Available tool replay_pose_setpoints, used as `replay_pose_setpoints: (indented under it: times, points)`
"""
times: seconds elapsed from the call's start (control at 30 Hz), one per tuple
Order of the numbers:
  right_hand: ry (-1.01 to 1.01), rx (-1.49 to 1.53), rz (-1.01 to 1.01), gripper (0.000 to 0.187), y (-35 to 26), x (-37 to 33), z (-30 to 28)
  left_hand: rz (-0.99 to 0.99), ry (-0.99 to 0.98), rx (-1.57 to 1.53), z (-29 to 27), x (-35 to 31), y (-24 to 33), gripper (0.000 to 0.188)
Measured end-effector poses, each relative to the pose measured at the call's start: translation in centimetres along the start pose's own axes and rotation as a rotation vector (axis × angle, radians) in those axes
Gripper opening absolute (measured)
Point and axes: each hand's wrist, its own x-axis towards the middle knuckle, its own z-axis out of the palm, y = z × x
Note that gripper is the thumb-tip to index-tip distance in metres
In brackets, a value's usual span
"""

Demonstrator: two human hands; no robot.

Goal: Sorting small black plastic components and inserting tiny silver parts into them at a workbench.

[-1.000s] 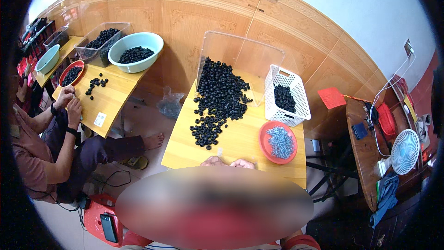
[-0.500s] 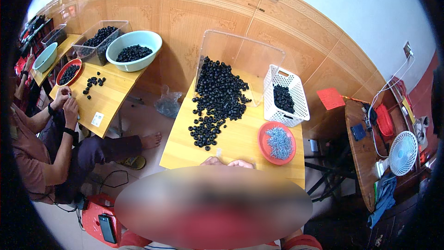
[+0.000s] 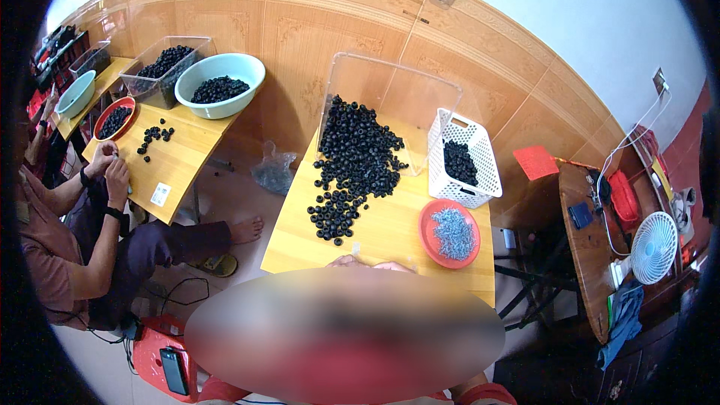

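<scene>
At the near edge of the yellow wooden table (image 3: 292, 244), only the upper parts of my left hand (image 3: 346, 261) and my right hand (image 3: 393, 266) show. A blurred patch covers the rest of both, so their fingers and anything in them are hidden. Just beyond my left hand lies a spread of small black ring-shaped parts (image 3: 334, 214), thickening into a heap (image 3: 358, 142) that spills from a clear plastic bin (image 3: 397, 67) tipped on its side. Right of my hands sits a red dish (image 3: 427, 244) of small silvery-blue metal pieces (image 3: 454, 234).
Behind the dish stands a white perforated basket (image 3: 480, 176) holding black parts. To the left, a co-worker's hands (image 3: 112, 169) work over another table (image 3: 169, 169) with bowls of black parts. A fan (image 3: 654, 247) stands on a side table at right; a red stool (image 3: 150, 360) holds a phone.
The view has shifted very slightly. My hands stay at the table's near edge, and a little less of the right one shows above the blurred patch.
</scene>
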Motion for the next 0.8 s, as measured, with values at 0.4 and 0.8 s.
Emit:
replay_pose_setpoints:
  times: [0.4,0.8]
  points:
    - [-0.075,0.094,0.135,0.024,-1.4,0.6,-0.7,-0.022,-0.044,-0.101,-0.1,0.1,0.0,0.021]
    - [-0.074,0.112,0.183,0.026,-1.2,1.0,-1.1,-0.020,-0.035,-0.137,-0.1,0.2,-0.1,0.019]
